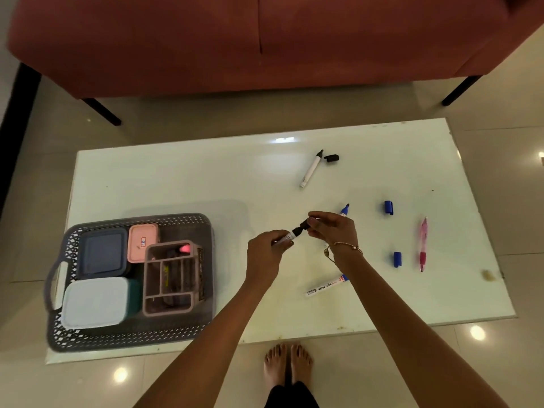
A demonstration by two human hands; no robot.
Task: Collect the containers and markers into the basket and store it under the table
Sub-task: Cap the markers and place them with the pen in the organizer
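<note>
Item in hand: black marker (290, 237), held above the table (176, 184) near its middle, right of the basket (132, 337). Long axis runs from lower left to upper right; tip end points up-right toward the black cap (304, 224). Left hand (265, 254) is closed round the barrel; right hand (332, 228) pinches the cap at the tip. Whether the cap is fully seated cannot be told; judged step: capping.

Stowed in the basket: dark blue container (103, 253), pink container (142, 242), pale lidded container (94, 301), and a compartmented organiser (172, 278) with dark items inside, too dim to identify. The container part of the job looks done.

Loose on the table:
- black-tipped marker (311, 169), uncapped, far side, its cap (331, 158) just beside the tip
- blue marker (343, 209), uncapped, partly hidden behind the right hand
- white marker (325, 285), lying under the right forearm
- two blue caps (388, 207) (397, 259), right of the hands
- pink pen (423, 244), near the right edge, lying roughly front to back

Outstanding: cap and basket the remaining markers, then move the basket beneath the table
</note>
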